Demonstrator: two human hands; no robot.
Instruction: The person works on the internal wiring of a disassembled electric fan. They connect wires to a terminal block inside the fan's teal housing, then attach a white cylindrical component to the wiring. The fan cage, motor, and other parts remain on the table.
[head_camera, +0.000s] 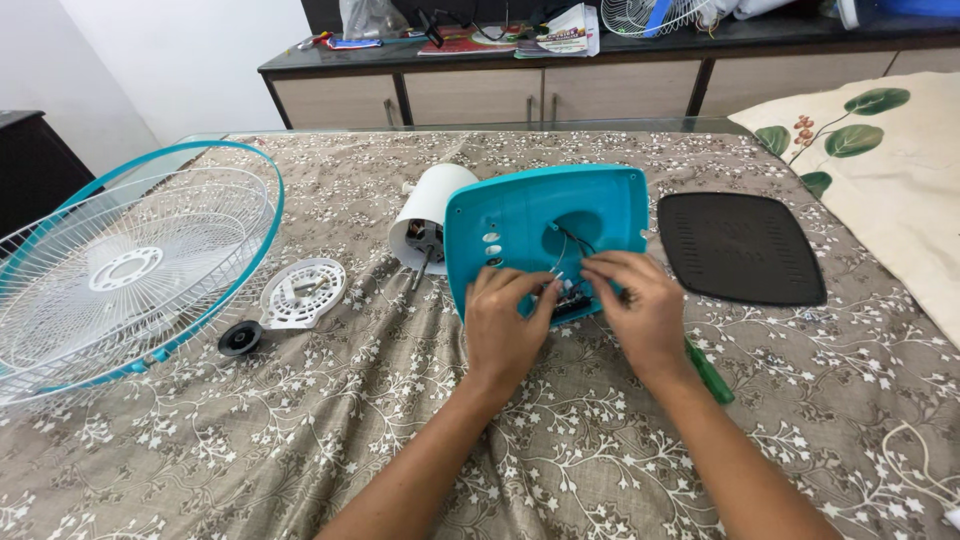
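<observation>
Nearest my camera, my two bare forearms reach forward over a grey-brown cloth (300, 440) printed with white blossoms. My left hand (505, 325) pinches with fingers drawn close at the lower edge of the teal fan base (545, 225), which lies upside down on the cloth at the centre of the table. My right hand (640, 310) meets it there, fingertips narrowed onto small dark parts and thin wires (570, 245) inside the base's opening; exactly what each hand grips I cannot tell.

From the left: the round wire fan guard (120, 270) with a teal rim lies flat, then a small black knob (240, 338) and a white round plate (303, 292). A white cylindrical motor housing (428, 215) rests touching the base's left side. Right of the base lies its dark bottom cover (740, 248), already off, and a green-handled screwdriver (710, 375) just beside my right wrist.

I judge the fan largely taken apart, with the wiring work unfinished.

At far right sits a cream pillow (880, 170) with green leaves. Behind stands a long cabinet (600, 85) with clutter on top, against a white wall.
</observation>
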